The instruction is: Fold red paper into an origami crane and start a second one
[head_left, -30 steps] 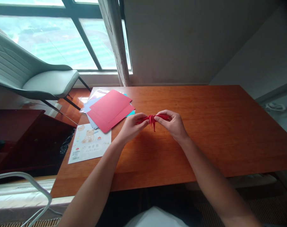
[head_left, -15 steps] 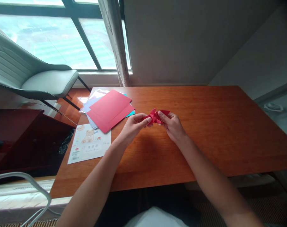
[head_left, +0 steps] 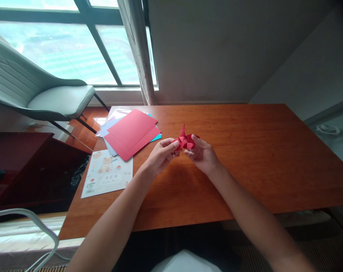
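A small folded red paper piece [head_left: 184,142], origami-like with several points, is held above the table between both hands. One narrow point of it sticks straight up. My left hand [head_left: 163,153] pinches its left side between thumb and fingers. On the other side, my right hand [head_left: 203,153] grips the right part, the thumb lying on top and the fingers beneath. The fingers cover parts of the folds, so the full shape is hidden.
Red paper sheets [head_left: 133,132] lie on other coloured sheets at the table's left side. Nearer me is a white sheet with a bear print [head_left: 106,175]. The wooden table [head_left: 259,158] stretches right. A chair [head_left: 60,99] stands by the window, and a white cable [head_left: 32,214] loops at lower left.
The folded red paper has been turned, and one point now stands taller. My right hand has shifted slightly left and its fingers have changed position; the left hand keeps its pinch.
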`<state>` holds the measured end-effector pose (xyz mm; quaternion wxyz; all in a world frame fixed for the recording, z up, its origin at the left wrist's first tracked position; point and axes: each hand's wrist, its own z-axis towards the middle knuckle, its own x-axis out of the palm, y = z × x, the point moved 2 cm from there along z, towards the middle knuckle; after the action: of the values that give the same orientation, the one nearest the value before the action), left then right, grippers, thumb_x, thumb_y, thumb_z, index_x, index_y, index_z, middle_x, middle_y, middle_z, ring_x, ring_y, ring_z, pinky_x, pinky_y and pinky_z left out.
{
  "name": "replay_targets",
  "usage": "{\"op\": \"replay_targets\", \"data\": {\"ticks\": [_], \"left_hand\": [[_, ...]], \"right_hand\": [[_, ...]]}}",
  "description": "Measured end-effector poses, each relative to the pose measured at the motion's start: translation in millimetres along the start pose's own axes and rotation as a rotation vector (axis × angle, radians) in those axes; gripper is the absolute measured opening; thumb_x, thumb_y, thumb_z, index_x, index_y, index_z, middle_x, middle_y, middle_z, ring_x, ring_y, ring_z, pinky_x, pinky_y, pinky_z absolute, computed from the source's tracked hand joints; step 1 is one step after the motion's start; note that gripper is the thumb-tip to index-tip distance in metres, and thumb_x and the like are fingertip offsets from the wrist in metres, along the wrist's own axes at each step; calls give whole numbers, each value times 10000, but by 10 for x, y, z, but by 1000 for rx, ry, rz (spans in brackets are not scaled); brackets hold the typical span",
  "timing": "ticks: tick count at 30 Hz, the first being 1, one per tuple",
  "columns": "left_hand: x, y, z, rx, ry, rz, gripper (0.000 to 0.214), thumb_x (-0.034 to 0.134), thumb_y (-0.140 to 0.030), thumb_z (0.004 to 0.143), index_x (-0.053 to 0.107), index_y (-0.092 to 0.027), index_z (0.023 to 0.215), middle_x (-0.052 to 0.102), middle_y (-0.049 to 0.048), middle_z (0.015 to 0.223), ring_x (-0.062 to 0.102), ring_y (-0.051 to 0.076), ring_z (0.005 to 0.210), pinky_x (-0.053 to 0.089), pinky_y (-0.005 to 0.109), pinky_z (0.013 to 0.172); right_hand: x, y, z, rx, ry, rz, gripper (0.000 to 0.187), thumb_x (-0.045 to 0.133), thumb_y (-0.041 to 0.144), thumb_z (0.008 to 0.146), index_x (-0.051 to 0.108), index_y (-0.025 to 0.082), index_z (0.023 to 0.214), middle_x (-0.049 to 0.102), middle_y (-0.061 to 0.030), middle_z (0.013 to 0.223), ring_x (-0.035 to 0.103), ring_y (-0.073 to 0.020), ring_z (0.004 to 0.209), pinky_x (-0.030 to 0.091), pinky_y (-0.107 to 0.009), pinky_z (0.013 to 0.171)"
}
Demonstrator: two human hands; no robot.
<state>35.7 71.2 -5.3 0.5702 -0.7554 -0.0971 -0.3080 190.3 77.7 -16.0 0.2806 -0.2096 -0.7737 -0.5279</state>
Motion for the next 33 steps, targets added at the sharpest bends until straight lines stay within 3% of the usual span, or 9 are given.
{"op": "replay_targets", "data": {"ticks": [6,10,19,24,33], "left_hand": [[-3,3,-6,42,-27,-164,373,879,-399,692,593,-160,663,557,-29,629,476,61,541,435,209,584],[-1,32,-1,60,-60,-225,386,872,-440,693,598,-167,695,565,-29,644,499,68,549,447,212,576],[21,13,12,101,-130,-270,404,855,-464,721,587,-165,668,544,-38,609,509,63,574,419,169,515],[-14,-7,46,119,-168,-249,445,857,-489,710,558,-164,654,513,-58,581,466,43,530,382,158,480],[-58,-51,67,154,-196,-276,434,856,-466,720,556,-161,649,550,-50,598,492,43,535,399,171,500]], "right_hand": [[13,3,-33,15,96,43,197,805,403,732,707,232,732,675,10,688,518,-123,600,420,-250,514],[23,1,-31,-14,127,27,245,801,441,743,669,235,737,626,19,671,510,-124,613,428,-256,538],[57,5,-26,-5,98,63,308,860,447,690,648,225,686,557,29,658,426,-99,576,416,-223,498],[20,19,13,-68,37,37,386,881,467,666,583,227,616,525,37,600,425,-104,559,362,-226,447],[-34,40,52,-101,58,17,331,877,491,672,671,233,676,628,23,676,430,-98,555,373,-235,469]]}}
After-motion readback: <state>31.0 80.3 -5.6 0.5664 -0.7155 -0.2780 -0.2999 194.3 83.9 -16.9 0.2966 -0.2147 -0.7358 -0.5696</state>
